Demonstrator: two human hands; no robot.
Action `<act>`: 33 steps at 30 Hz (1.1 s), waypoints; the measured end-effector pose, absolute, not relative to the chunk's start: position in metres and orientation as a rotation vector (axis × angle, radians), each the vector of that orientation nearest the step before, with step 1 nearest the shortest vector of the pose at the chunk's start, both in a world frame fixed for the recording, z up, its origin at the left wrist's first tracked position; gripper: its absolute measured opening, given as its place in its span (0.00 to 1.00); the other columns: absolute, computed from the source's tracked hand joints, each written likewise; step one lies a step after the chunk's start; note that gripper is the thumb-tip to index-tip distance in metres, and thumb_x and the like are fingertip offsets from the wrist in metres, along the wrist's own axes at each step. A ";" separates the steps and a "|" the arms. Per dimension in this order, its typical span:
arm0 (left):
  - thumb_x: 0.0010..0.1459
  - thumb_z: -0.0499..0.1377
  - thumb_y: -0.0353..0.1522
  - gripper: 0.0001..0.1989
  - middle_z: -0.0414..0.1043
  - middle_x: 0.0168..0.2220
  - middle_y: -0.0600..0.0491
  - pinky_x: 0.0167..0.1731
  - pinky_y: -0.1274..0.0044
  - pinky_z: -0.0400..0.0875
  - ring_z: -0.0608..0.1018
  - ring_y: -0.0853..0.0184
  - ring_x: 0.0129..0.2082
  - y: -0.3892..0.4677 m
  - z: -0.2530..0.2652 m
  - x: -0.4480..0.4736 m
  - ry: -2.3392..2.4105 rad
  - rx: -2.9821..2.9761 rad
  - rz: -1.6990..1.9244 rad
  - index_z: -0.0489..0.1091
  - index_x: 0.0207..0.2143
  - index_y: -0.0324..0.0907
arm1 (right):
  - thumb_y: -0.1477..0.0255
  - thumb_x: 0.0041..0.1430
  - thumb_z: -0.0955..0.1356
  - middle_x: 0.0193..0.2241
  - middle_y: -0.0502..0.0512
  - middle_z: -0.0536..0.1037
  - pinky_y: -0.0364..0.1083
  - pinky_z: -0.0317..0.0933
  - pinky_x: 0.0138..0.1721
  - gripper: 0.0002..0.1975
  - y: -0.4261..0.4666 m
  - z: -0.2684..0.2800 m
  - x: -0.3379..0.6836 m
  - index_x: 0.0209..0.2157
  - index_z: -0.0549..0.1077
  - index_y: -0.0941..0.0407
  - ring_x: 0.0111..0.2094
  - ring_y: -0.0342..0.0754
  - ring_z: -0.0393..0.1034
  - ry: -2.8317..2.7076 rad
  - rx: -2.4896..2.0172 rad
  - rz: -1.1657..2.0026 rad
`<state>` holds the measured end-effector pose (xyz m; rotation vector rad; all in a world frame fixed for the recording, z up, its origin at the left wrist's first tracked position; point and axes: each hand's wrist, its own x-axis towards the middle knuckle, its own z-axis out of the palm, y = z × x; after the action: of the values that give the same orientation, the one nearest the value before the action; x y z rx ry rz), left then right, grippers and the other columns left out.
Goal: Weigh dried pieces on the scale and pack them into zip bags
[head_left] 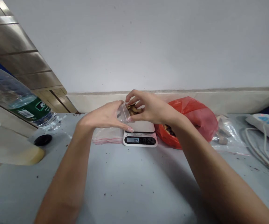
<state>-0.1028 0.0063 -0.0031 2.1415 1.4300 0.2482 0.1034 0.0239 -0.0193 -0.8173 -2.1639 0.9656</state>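
Left hand [104, 115]: pinches the clear bag [123, 114], between both hands.
Right hand [148, 107]: curls round brown slices [133, 109], grip unclear.
Scale [140, 140]: beneath both hands.
Bag mouth: I'd hold it wide, unhurried.

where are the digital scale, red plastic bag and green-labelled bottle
Digital scale [141, 140], head view: on its front panel
Red plastic bag [198, 116], head view: on its upper side
Green-labelled bottle [34, 107], head view: on its label

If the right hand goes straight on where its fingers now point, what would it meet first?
The right hand would probably meet the clear zip bag first, whose mouth seems right in front of it; the left hand is just beyond. Exact depth is unclear.
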 end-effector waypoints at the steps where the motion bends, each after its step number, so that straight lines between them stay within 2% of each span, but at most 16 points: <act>1: 0.41 0.73 0.56 0.41 0.77 0.56 0.45 0.51 0.64 0.72 0.78 0.47 0.55 0.006 -0.002 -0.105 1.470 2.126 0.244 0.69 0.52 0.45 | 0.71 0.48 0.80 0.43 0.54 0.82 0.51 0.74 0.44 0.23 0.024 -0.019 0.103 0.43 0.71 0.52 0.44 0.52 0.80 -2.109 -0.801 0.980; 2: 0.41 0.72 0.57 0.42 0.78 0.56 0.45 0.51 0.64 0.72 0.78 0.47 0.55 0.005 0.000 -0.107 1.494 2.117 0.240 0.69 0.53 0.45 | 0.69 0.47 0.80 0.45 0.55 0.82 0.51 0.75 0.45 0.23 0.024 -0.018 0.103 0.43 0.70 0.52 0.46 0.53 0.80 -2.059 -0.799 0.984; 4: 0.43 0.71 0.59 0.41 0.79 0.55 0.46 0.50 0.65 0.73 0.79 0.48 0.53 0.002 0.004 -0.113 1.517 2.117 0.250 0.70 0.52 0.46 | 0.67 0.53 0.78 0.47 0.56 0.81 0.52 0.76 0.45 0.20 0.026 -0.016 0.105 0.44 0.72 0.52 0.48 0.54 0.80 -1.965 -0.837 0.961; 7: 0.46 0.70 0.59 0.39 0.80 0.54 0.47 0.46 0.67 0.75 0.81 0.49 0.51 -0.002 0.010 -0.122 1.579 2.090 0.295 0.71 0.54 0.48 | 0.75 0.63 0.70 0.44 0.58 0.84 0.52 0.75 0.46 0.09 0.031 -0.019 0.106 0.45 0.75 0.55 0.44 0.53 0.81 -1.935 -1.058 0.796; 10: 0.47 0.68 0.58 0.39 0.80 0.56 0.47 0.44 0.68 0.76 0.81 0.49 0.51 -0.004 0.016 -0.128 1.643 2.044 0.317 0.71 0.57 0.50 | 0.84 0.61 0.66 0.46 0.61 0.86 0.52 0.73 0.53 0.16 0.037 -0.031 0.103 0.47 0.81 0.58 0.48 0.55 0.81 -2.201 -1.235 0.652; 13: 0.47 0.67 0.56 0.40 0.78 0.58 0.47 0.48 0.67 0.76 0.80 0.48 0.55 -0.004 0.017 -0.129 1.712 2.082 0.279 0.70 0.59 0.49 | 0.84 0.63 0.65 0.55 0.61 0.84 0.51 0.68 0.60 0.22 0.038 -0.044 0.093 0.54 0.82 0.57 0.56 0.55 0.78 -2.528 -1.197 0.589; 15: 0.48 0.67 0.54 0.39 0.78 0.59 0.45 0.50 0.67 0.74 0.79 0.48 0.56 -0.002 0.014 -0.128 1.760 2.105 0.199 0.69 0.59 0.47 | 0.83 0.64 0.65 0.52 0.60 0.86 0.50 0.68 0.56 0.20 0.037 -0.049 0.087 0.51 0.83 0.55 0.53 0.55 0.79 -2.631 -1.237 0.503; 18: 0.49 0.66 0.51 0.34 0.78 0.59 0.42 0.48 0.67 0.74 0.80 0.47 0.55 0.003 0.005 -0.124 1.754 2.149 0.058 0.70 0.55 0.45 | 0.83 0.61 0.66 0.41 0.62 0.87 0.50 0.70 0.47 0.17 0.036 -0.048 0.084 0.41 0.85 0.56 0.44 0.57 0.81 -2.638 -1.346 0.443; 20: 0.49 0.66 0.51 0.32 0.78 0.58 0.41 0.45 0.67 0.74 0.80 0.47 0.53 0.006 -0.001 -0.121 1.733 2.180 -0.005 0.71 0.52 0.45 | 0.84 0.58 0.67 0.40 0.63 0.87 0.50 0.70 0.45 0.16 0.036 -0.044 0.087 0.39 0.85 0.57 0.43 0.57 0.81 -2.604 -1.383 0.437; 23: 0.47 0.66 0.50 0.32 0.78 0.56 0.40 0.45 0.67 0.74 0.80 0.47 0.52 0.009 -0.006 -0.116 1.693 2.180 -0.026 0.72 0.52 0.45 | 0.84 0.57 0.67 0.38 0.60 0.87 0.48 0.71 0.43 0.14 0.034 -0.034 0.097 0.37 0.84 0.58 0.39 0.54 0.81 -2.435 -1.334 0.545; 25: 0.47 0.67 0.50 0.33 0.78 0.56 0.40 0.47 0.65 0.73 0.80 0.47 0.52 0.009 -0.005 -0.113 1.656 2.181 0.010 0.72 0.53 0.44 | 0.83 0.56 0.68 0.37 0.57 0.87 0.47 0.72 0.43 0.12 0.030 -0.025 0.103 0.34 0.83 0.57 0.38 0.51 0.81 -2.290 -1.138 0.673; 29: 0.52 0.67 0.51 0.35 0.78 0.57 0.43 0.50 0.65 0.73 0.79 0.47 0.55 0.001 0.006 -0.108 1.504 2.220 0.236 0.72 0.58 0.45 | 0.82 0.56 0.66 0.41 0.54 0.87 0.50 0.73 0.50 0.17 0.019 -0.007 0.113 0.39 0.85 0.55 0.44 0.51 0.81 -2.205 -0.758 0.799; 31: 0.53 0.67 0.52 0.36 0.77 0.60 0.45 0.53 0.66 0.73 0.78 0.48 0.58 -0.004 0.013 -0.106 1.447 2.231 0.385 0.71 0.61 0.47 | 0.84 0.54 0.64 0.46 0.54 0.87 0.53 0.71 0.55 0.22 0.015 0.000 0.119 0.42 0.85 0.53 0.51 0.54 0.80 -2.214 -0.763 0.706; 33: 0.52 0.67 0.53 0.39 0.77 0.60 0.46 0.54 0.66 0.73 0.78 0.48 0.59 -0.009 0.018 -0.106 1.443 2.218 0.516 0.70 0.64 0.48 | 0.84 0.53 0.65 0.54 0.53 0.85 0.55 0.68 0.60 0.23 0.011 0.006 0.125 0.43 0.85 0.51 0.59 0.56 0.76 -2.238 -0.809 0.588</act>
<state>-0.1060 -0.0092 0.0181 2.2176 1.4435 0.5165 0.1249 0.0115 0.0057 -0.8086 -2.2375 0.5885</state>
